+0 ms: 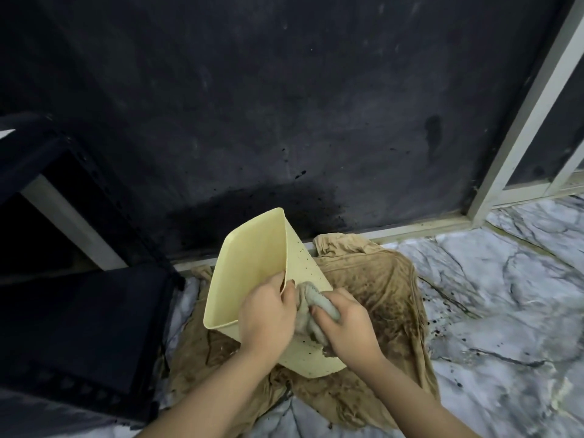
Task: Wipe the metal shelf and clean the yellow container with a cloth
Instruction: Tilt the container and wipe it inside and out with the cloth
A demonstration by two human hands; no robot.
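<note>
The yellow container point(252, 267) is held tilted above a stained brown sheet point(379, 298), its open mouth turned to the left. Its near rim corner is gripped by the left hand point(267, 314), fingers curled over the edge into the interior. A grey cloth point(316, 303) is bunched in the curled fingers of the right hand point(346, 324) and pressed against the container's perforated outer side, just right of the left hand. The dark metal shelf point(79, 327) is seen left of the container, apart from it, on the marbled floor point(505, 295).
</note>
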